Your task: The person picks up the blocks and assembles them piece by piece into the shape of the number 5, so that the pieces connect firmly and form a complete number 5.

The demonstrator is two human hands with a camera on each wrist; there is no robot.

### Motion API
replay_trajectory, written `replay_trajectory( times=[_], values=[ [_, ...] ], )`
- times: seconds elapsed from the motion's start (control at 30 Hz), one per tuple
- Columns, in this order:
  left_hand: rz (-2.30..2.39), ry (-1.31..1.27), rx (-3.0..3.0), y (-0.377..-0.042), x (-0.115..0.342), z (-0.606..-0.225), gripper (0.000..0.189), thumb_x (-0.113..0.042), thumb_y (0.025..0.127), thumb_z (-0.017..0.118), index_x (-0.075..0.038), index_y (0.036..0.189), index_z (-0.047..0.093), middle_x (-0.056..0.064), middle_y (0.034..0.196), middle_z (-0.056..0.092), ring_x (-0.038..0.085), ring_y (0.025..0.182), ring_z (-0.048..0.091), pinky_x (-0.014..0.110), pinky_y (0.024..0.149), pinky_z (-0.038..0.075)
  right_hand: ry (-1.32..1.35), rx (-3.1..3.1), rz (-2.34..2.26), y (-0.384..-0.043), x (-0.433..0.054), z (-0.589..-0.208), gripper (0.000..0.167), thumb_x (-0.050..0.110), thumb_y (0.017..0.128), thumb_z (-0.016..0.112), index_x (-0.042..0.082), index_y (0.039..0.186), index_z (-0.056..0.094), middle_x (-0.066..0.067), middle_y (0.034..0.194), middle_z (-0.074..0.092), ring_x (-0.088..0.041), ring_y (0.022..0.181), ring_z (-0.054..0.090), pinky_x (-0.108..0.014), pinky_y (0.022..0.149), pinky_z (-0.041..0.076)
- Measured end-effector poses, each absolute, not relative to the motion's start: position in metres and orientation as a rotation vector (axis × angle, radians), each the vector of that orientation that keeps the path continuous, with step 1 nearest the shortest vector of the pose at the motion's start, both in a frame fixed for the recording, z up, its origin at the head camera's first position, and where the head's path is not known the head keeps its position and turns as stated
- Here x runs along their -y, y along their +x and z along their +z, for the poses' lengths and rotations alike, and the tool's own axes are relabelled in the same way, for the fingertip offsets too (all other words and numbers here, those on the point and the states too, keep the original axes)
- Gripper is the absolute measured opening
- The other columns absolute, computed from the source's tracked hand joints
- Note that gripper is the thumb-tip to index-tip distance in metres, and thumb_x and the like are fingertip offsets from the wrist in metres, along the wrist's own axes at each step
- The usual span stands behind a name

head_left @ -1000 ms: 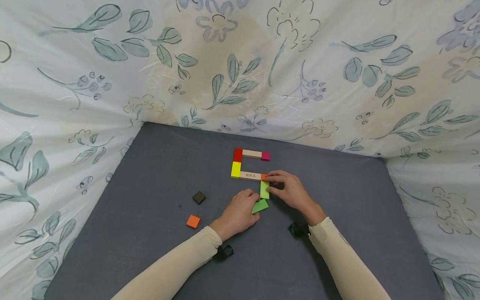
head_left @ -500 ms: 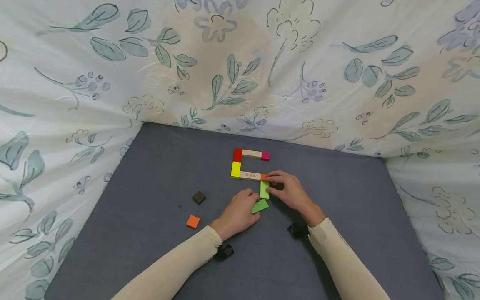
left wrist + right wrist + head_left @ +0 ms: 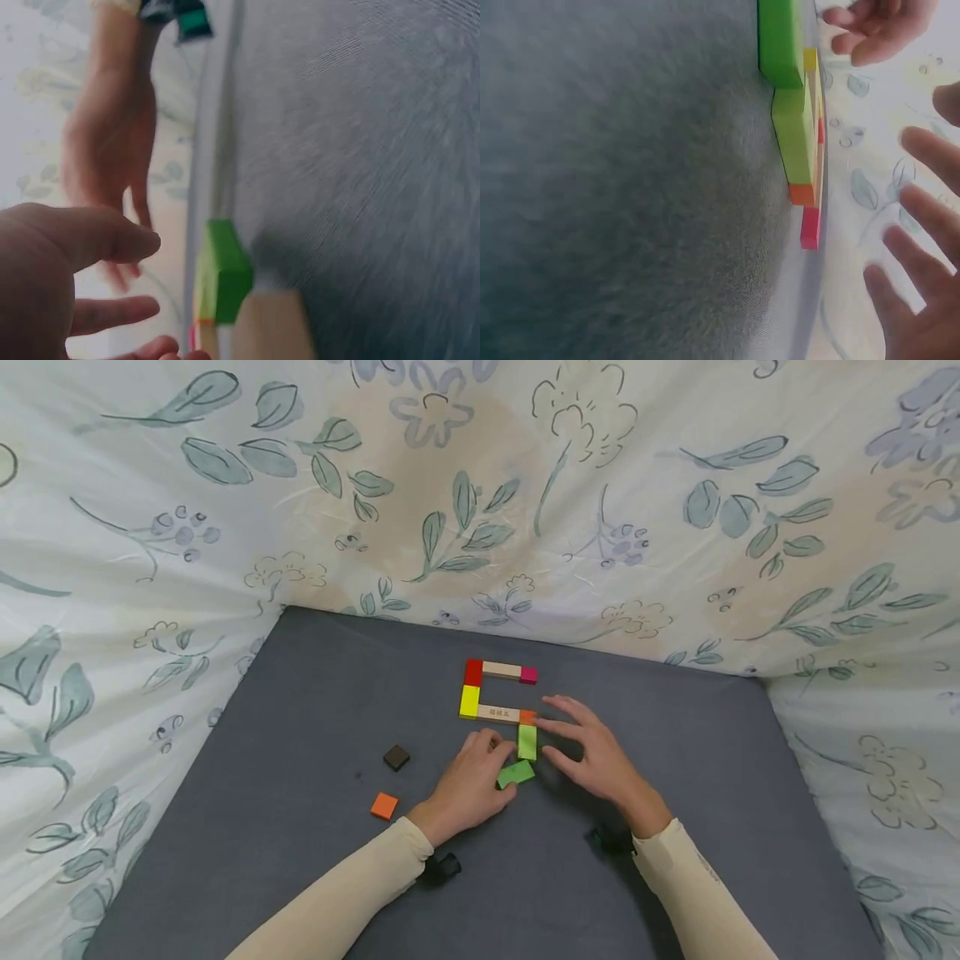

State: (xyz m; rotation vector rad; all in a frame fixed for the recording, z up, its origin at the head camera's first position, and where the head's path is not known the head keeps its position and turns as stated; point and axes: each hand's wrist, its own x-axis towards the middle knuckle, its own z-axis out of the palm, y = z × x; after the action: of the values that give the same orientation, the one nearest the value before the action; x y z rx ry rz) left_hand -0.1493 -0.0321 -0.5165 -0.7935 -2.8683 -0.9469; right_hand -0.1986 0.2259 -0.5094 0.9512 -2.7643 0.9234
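Note:
My left hand (image 3: 467,783) is at the left end of a green block (image 3: 516,774), which lies aslant on the dark grey table. Its thumb and fingers stand apart in the left wrist view, without a grip on the block. A light green block (image 3: 527,742) lies just beyond, its near end at the green one. My right hand (image 3: 603,764) hovers to the right of both, fingers spread and holding nothing. Farther off, an orange block (image 3: 528,717) and a printed wooden block (image 3: 498,712) continue the line. A plain wooden block (image 3: 271,328) shows below the left hand in its wrist view.
Yellow (image 3: 469,702), red (image 3: 473,672), pale wooden (image 3: 501,669) and pink (image 3: 528,675) blocks extend the line at the back. A dark brown block (image 3: 396,757) and a loose orange block (image 3: 384,806) lie to the left. Patterned cloth (image 3: 480,527) rises behind the table.
The right hand has let go of the light green block, spread its fingers and drawn back right. The left fingers have loosened and shifted slightly left from the green block.

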Motion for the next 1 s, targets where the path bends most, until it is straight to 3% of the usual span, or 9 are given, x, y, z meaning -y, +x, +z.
replay_trajectory(
  times=[0.33, 0.67, 1.0],
  values=[
    [-0.978, -0.87, 2.903, -0.143, 0.084, -0.504, 0.052, -0.025, 0.095, 0.086, -0.008, 0.141, 0.069, 0.007, 0.135, 0.058, 0.025, 0.124, 0.05, 0.042, 0.099, 0.055, 1.087, 2.817, 0.768, -0.16, -0.217, -0.505, 0.046, 0.033, 0.1, 0.078, 0.018, 0.143, 0.075, -0.001, 0.152, 0.061, -0.026, 0.141, 0.056, -0.06, 0.109, 0.05],
    [-0.905, -1.063, 3.003, -0.141, 0.107, -0.502, 0.047, -0.024, 0.091, 0.091, -0.01, 0.132, 0.073, 0.002, 0.126, 0.061, 0.021, 0.115, 0.054, 0.04, 0.096, 0.055, 1.138, 2.84, 0.727, -0.155, -0.216, -0.514, 0.041, 0.036, 0.1, 0.077, 0.018, 0.137, 0.078, 0.001, 0.145, 0.065, -0.02, 0.137, 0.058, -0.053, 0.108, 0.052],
    [-0.833, -1.095, 3.016, -0.134, 0.114, -0.507, 0.045, -0.022, 0.09, 0.092, -0.012, 0.13, 0.074, 0.002, 0.127, 0.061, 0.02, 0.11, 0.053, 0.039, 0.094, 0.054, 1.156, 2.856, 0.699, -0.156, -0.214, -0.52, 0.042, 0.041, 0.101, 0.077, 0.016, 0.135, 0.079, 0.003, 0.147, 0.065, -0.022, 0.144, 0.054, -0.053, 0.113, 0.048]
  ],
)
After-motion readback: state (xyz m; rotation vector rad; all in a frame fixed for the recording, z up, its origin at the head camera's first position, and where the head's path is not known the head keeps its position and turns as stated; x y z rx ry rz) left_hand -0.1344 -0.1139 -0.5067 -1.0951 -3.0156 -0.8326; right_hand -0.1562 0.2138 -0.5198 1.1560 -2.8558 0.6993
